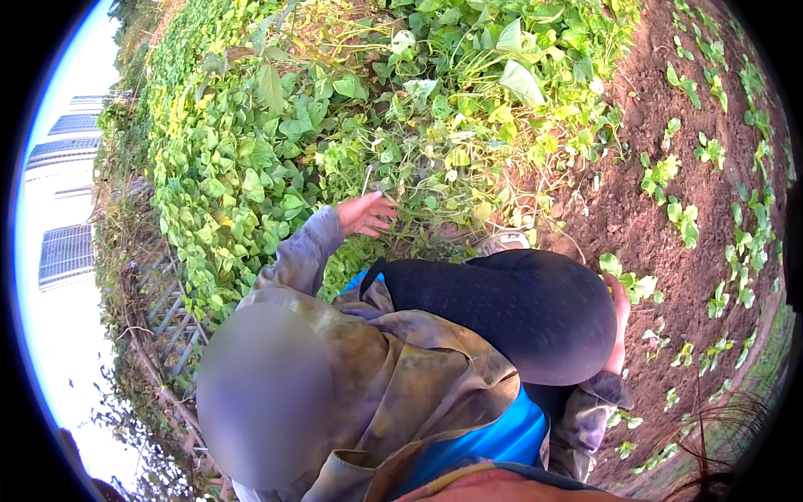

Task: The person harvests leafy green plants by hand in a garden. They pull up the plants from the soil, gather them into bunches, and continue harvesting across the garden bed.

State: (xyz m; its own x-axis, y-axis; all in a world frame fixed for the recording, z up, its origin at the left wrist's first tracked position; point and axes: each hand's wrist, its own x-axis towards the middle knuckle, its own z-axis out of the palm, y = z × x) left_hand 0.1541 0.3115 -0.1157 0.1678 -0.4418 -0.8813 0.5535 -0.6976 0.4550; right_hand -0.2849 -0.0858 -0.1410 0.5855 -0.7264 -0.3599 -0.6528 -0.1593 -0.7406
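Observation:
My left hand reaches out over low, tangled green vines, with its fingers spread and nothing seen in them. A thin pale stalk or stick stands just beyond its fingertips. Beside my bent knee in black leggings is my right hand, partly hidden by the leg. Its fingertips are close to the leaves of a young plant in the soil; whether they grip anything cannot be seen. A pale shoe shows past the knee among the stems.
Dense heart-shaped leaves cover the ground ahead and to the left. Brown soil with several young plants lies to the right. A lattice fence with dry branches borders the left, before a pale building. A blurred patch covers my left shoulder.

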